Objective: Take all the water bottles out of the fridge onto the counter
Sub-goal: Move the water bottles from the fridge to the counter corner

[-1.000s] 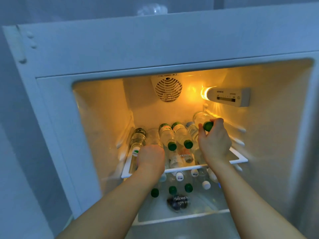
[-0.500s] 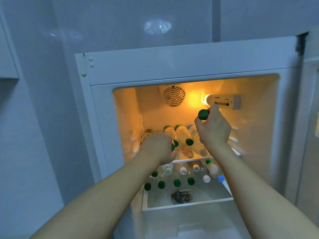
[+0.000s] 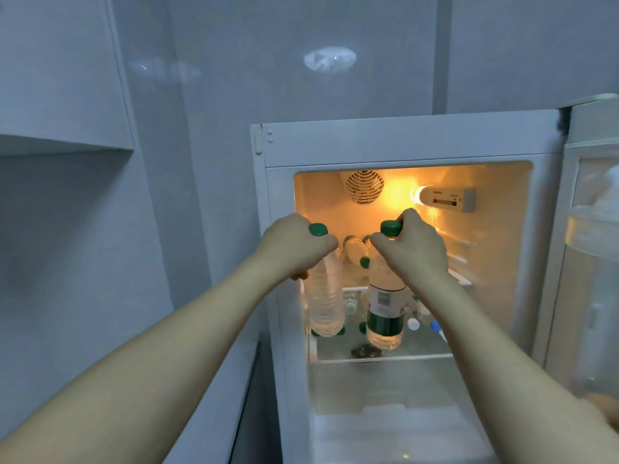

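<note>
Left hand (image 3: pixel 294 244), centre frame: closed around the neck of a clear unlabelled bottle (image 3: pixel 325 296), green cap up, hanging before the open fridge (image 3: pixel 412 142). Right hand (image 3: pixel 413 247): closed around the neck of a green-labelled bottle (image 3: pixel 384 313), likewise hanging upright. Further bottles (image 3: pixel 355 247) lie on the lit shelves behind, centre right.

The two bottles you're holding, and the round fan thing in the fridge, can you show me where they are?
Left-hand bottle (image 3: pixel 325 296), head view, on its clear ribbed body below the left hand (image 3: pixel 294 246).
Right-hand bottle (image 3: pixel 385 316), head view, on its green label below the right hand (image 3: pixel 415 249).
Round fan grille (image 3: pixel 365 186), head view, on its centre.
</note>
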The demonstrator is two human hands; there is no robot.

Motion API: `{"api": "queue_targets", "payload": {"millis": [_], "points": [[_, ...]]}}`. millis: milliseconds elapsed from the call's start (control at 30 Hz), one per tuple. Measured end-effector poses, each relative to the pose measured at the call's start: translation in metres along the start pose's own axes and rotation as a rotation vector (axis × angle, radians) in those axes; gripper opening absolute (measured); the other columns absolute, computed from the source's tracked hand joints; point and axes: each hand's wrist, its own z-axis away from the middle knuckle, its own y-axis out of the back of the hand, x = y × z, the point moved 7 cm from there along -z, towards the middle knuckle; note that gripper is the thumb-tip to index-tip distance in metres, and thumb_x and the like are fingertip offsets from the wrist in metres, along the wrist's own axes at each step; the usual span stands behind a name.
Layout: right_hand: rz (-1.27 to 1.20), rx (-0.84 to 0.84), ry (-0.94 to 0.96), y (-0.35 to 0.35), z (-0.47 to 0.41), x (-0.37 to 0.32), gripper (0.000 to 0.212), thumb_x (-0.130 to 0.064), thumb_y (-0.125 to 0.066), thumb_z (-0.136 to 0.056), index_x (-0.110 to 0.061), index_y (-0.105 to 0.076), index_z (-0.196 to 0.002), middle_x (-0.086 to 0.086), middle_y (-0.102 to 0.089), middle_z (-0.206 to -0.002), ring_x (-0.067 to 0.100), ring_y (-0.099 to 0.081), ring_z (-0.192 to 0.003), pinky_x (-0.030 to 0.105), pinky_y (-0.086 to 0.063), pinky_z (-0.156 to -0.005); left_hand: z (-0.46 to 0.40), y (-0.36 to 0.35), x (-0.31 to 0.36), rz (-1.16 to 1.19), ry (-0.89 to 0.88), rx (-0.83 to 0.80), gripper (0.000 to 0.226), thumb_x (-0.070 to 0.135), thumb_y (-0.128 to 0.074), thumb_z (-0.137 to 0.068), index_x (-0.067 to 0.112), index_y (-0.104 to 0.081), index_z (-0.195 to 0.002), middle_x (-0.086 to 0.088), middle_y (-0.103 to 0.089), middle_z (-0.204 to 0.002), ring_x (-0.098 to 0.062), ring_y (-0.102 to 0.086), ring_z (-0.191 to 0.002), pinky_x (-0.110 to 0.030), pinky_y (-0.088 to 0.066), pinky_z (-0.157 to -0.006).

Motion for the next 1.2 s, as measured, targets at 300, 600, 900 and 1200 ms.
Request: {"api": "queue_targets", "payload": {"millis": [300, 600, 900, 1200], "points": [[-0.068, -0.414, 0.113, -0.049, 0.107, -0.075, 0.025, -0.038, -0.064, -0.074, -0.016, -0.052, -0.075, 0.004, -0.057, -0.071, 0.024, -0.056, -0.069, 0.034, -0.043, -0.056, 0.110, 0.044, -0.102, -0.166, 0.241, -0.027, 0.028, 0.039, -0.057, -0.072, 0.017, -0.047, -0.058, -0.002, -0.049, -0.042, -0.025, -0.065, -0.042, -0.027, -0.050, -0.052], [-0.181, -0.733, 0.233, -0.137, 0.216, -0.143, 0.023, -0.033, -0.066, -0.072, -0.018, -0.049, -0.070, -0.003, -0.053, -0.069, 0.018, -0.052, -0.066, 0.030, -0.035, -0.052, 0.242, 0.074, -0.223, -0.340, 0.546, 0.157, 0.038, 0.048, -0.061, -0.071, 0.013, -0.048, -0.060, -0.002, -0.056, -0.057, -0.023, -0.058, -0.057, -0.025, -0.037, -0.048], [-0.388, -1.120, 0.394, -0.221, 0.324, -0.197, 0.020, -0.031, -0.069, -0.071, -0.021, -0.054, -0.081, -0.007, -0.058, -0.078, 0.014, -0.054, -0.074, 0.029, -0.040, -0.057, 0.384, 0.072, -0.290, -0.313, 0.976, 0.324, 0.040, 0.040, -0.065, -0.071, 0.012, -0.041, -0.057, 0.001, -0.043, -0.052, -0.019, -0.043, -0.049, -0.024, -0.027, -0.045], [-0.513, -1.512, 0.524, -0.244, 0.459, -0.228, 0.021, -0.026, -0.070, -0.069, -0.022, -0.055, -0.083, -0.004, -0.060, -0.079, 0.018, -0.056, -0.073, 0.036, -0.047, -0.064, 0.523, 0.054, -0.283, -0.369, 1.319, 0.439, 0.038, 0.041, -0.064, -0.072, 0.010, -0.047, -0.057, -0.003, -0.050, -0.054, -0.024, -0.054, -0.056, -0.025, -0.031, -0.047]]}}
